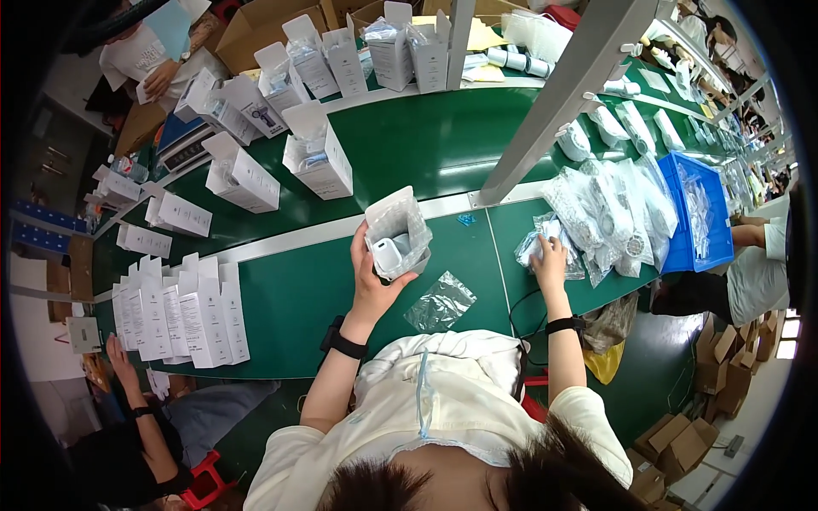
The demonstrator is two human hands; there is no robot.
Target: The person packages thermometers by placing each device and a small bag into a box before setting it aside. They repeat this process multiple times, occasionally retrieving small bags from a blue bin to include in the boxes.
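Note:
My left hand [370, 278] is wrapped round an open white carton [409, 266], held up over the green bench. Inside the carton sits a white plastic device [388, 253] in bubble wrap. To the right, my right hand [550, 259] is on a small pile of clear plastic bags [530, 247], its fingers bent down and closed on the top one; what the bag contains is hard to make out. Between my hands a flat clear bag [440, 301] lies on the bench.
Several upright white cartons [201, 311] stand at the left. Filled open cartons [318, 162] stand on the far belt. Bubble-wrapped items [609, 213] lie beside a blue bin [705, 223] at the right. A metal post [545, 119] rises beyond my right hand. Other people work nearby.

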